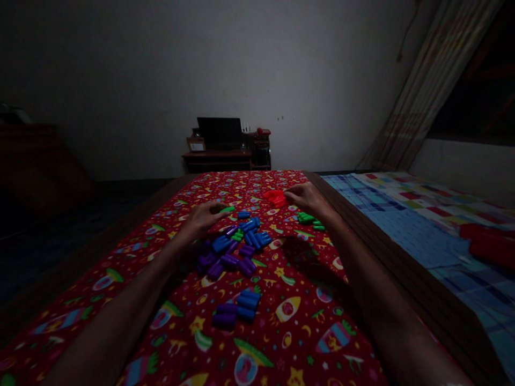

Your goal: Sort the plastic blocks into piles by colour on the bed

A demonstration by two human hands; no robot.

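Both my arms reach out over a red cloth (281,343) printed with rockets and stars. My left hand (203,219) pinches a small green plastic piece (228,209) at its fingertips. My right hand (306,197) is closed on the edge of a cluster of red pieces (275,198) farther out. Between my arms lies a pile of blue and purple pieces (235,247) with a few green ones mixed in. A small group of green pieces (309,220) lies under my right wrist. Nearer me sits a clump of blue and purple pieces (236,309).
The cloth covers a long wooden-edged table (406,268). A checked blue bedspread (426,225) with a red object (488,244) lies to the right. A desk with a dark monitor (220,133) stands against the far wall. A curtain (426,86) hangs at the right. The room is dim.
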